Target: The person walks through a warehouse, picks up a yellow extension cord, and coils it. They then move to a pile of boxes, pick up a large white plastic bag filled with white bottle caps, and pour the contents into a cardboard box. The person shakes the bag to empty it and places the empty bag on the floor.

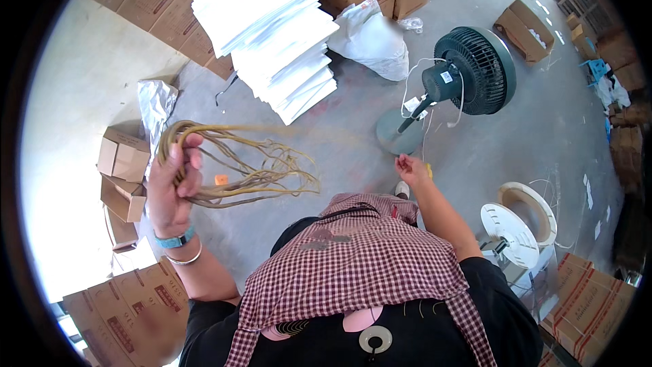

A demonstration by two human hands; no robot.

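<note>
My left hand [175,180] is raised on the left, its fingers wrapped round a bundle of long yellow-brown rubber bands [261,146]. The loops hang out to the right of the fist, tangled at their far ends. A faint yellowish blur runs from the top of the bundle toward the middle. My right hand [412,168] is lower and to the right, apart from the bundle, with its fingers curled and pinched close to the fan's base. What that pinch holds, if anything, I cannot make out.
A tall stack of white sheets [278,47] stands ahead, beside a white plastic bag [370,37]. A dark green standing fan [472,71] is right of them. Cardboard cartons [129,299] sit around the edges. A white round reel [509,234] is at the right.
</note>
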